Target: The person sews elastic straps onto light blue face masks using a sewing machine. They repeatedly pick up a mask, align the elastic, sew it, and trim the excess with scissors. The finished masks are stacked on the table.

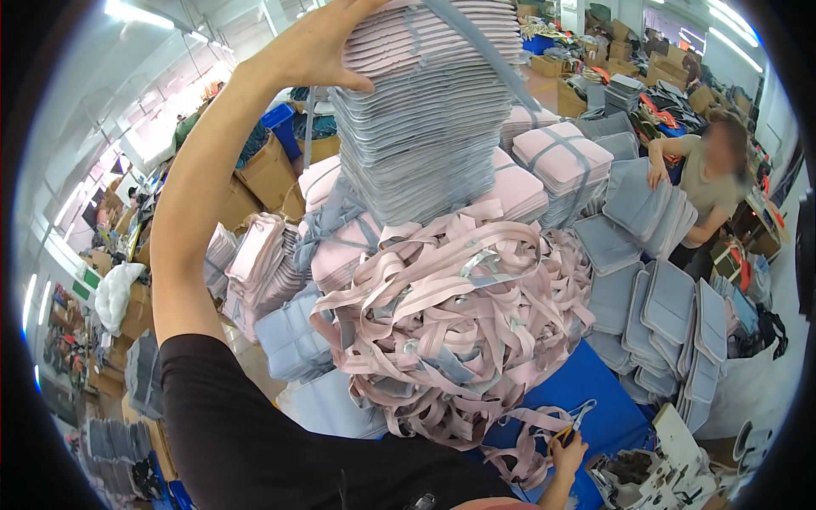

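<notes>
A tall stack of pink and grey fabric panels [421, 127] rises in front of me, with a grey strap [476, 47] slanting across its top. My left hand [319, 47] grips the stack's upper left corner, thumb against its front; the fingertips run out at the upper edge. Low on the right, my right hand [569, 455] is closed round a pair of scissors [580, 416] with yellow on the handles, blades pointing up. Beside them lie loose pink zipper-like strips [527, 442]. Between my hands spreads a big tangled heap of pink and grey strips [459, 314].
Tied bundles of pink panels [565, 157] stand around the stack. A blue surface [595, 391] lies under the heap, with a white sewing machine [680, 450] near it. At right, a co-worker [714, 170] handles grey panels [642, 200]. Cardboard boxes [263, 174] stand at left.
</notes>
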Tool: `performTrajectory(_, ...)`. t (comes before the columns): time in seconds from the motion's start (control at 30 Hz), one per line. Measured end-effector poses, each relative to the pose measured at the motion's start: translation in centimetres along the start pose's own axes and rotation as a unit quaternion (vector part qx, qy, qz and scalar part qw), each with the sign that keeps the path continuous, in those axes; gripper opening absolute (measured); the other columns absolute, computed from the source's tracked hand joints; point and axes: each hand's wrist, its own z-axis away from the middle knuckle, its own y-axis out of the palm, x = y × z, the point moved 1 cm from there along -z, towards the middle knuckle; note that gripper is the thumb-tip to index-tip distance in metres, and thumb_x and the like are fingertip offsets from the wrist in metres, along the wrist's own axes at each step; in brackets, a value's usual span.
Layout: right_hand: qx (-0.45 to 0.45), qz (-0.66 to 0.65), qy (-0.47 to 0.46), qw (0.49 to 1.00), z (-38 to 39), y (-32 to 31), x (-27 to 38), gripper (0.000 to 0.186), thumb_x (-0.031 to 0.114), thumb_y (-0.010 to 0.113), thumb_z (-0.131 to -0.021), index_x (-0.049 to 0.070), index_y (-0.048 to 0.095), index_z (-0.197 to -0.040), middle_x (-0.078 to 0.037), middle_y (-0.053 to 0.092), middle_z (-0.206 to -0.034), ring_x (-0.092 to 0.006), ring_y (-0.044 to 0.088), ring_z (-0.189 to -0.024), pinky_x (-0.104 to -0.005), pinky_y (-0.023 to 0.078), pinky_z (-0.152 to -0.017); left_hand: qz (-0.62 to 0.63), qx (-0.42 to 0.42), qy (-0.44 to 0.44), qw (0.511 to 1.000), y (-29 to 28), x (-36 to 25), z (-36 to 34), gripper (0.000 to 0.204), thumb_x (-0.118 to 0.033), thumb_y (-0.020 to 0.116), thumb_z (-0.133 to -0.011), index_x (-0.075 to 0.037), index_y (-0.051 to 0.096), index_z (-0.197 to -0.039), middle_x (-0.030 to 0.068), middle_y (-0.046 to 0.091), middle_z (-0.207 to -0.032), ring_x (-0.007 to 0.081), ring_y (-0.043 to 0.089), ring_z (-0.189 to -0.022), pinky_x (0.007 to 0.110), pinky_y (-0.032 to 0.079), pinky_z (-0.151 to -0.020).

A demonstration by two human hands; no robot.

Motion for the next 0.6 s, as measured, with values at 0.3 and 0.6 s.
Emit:
performTrajectory(0.3, -0.228, -0.418, -0.475, 0.740, -2.3, -21.0, 36.8, 0.048, 0.005, 0.070, -0.093, -0.001, 0.059, -0.139, -0.018, 0.064, -0.129, -0.0299, 0.063, -0.118, -0.0397, 0.047, -0.103, 0.274, -0.196, -0.161, 0.928, 2.7, 5.6, 0.8, 0.087, -0.042, 0.079, -0.087, -0.004, 0.041, -0.155, 0.0219, 0.042, -0.158, 0.0356, 0.046, -0.140, 0.042, 0.039, -0.117)
performTrajectory(0.6, -0.427, -0.268, -0.642, 0.578, -4.3, -35.7, 63.7, 0.082, 0.019, 0.071, -0.081, 0.001, 0.038, -0.154, -0.022, 0.051, -0.145, -0.0377, 0.059, -0.124, -0.0471, 0.043, -0.108, 0.147, 0.052, -0.106, 0.982, 2.6, 15.2, -10.4, 0.046, -0.040, 0.070, -0.094, -0.002, 0.072, -0.120, 0.0127, 0.075, -0.099, 0.0234, 0.070, -0.092, 0.038, 0.056, -0.084)
